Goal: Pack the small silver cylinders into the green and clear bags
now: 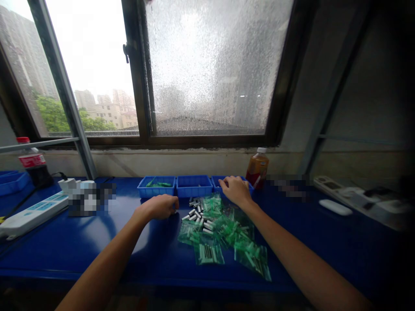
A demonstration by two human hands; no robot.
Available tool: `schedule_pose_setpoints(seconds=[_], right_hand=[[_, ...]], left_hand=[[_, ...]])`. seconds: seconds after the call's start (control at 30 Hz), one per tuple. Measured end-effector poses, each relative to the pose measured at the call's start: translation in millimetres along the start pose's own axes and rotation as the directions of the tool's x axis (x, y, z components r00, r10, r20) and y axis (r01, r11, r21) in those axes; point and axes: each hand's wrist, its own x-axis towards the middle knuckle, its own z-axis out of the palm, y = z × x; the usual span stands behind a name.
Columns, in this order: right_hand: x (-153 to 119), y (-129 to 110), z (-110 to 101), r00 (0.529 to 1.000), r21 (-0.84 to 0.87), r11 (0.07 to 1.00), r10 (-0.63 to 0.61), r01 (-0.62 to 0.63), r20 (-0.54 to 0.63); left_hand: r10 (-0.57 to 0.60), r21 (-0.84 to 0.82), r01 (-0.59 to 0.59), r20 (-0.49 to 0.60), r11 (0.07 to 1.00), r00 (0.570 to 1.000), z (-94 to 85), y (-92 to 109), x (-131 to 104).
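Note:
My left hand (162, 206) is low over the blue table, just in front of the left blue bin (141, 192). Its fingers are curled together, and whatever they hold is hidden. Over the right blue bin (215, 178) reaches my right hand (236, 190), fingers loosely bent and apart, with nothing visible in them. Between my arms is a heap of green-tinted clear plastic bags (231, 229), some with small white and dark cylinders inside. Loose white-and-black cylinders (196, 214) lie at the heap's left side. One filled bag (208, 253) is flat at the front.
The left bin contains green bags (158, 184); beside it stands the middle bin (194, 190). A tea-coloured drink bottle (257, 167) is behind my right hand. Power strips (35, 214) lie left and right, and a cola bottle (34, 162) stands far left, below the window.

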Motion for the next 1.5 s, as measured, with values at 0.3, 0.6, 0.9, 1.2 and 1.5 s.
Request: schedule_pose_setpoints(seconds=[0.3,0.6,0.9,1.2,1.5], right_hand=[[-23,-50,-21,0.926,0.331,0.867,-0.373,0.372,-0.065],[-34,-64,-15,0.85,0.46,0.741,-0.523,0.49,-0.063],[-37,-68,-19,0.806,0.386,0.727,-0.586,0.568,-0.081],[-36,-70,-19,0.849,0.402,0.765,-0.524,0.503,-0.066],[-40,-72,-19,0.874,0.479,0.738,-0.457,0.475,-0.162]], left_hand=[[0.222,-0.149,-0.303,-0.403,0.941,0.888,7.7,26,10],[0.197,-0.355,-0.425,-0.528,0.833,0.826,13.9,30,16],[0.154,-0.449,-0.427,-0.526,0.785,0.836,14.6,36,17],[0.156,-0.33,-0.399,-0.57,0.856,0.806,9.6,36,16],[0.113,-0.279,-0.304,-0.539,0.911,0.834,6.4,38,15]])
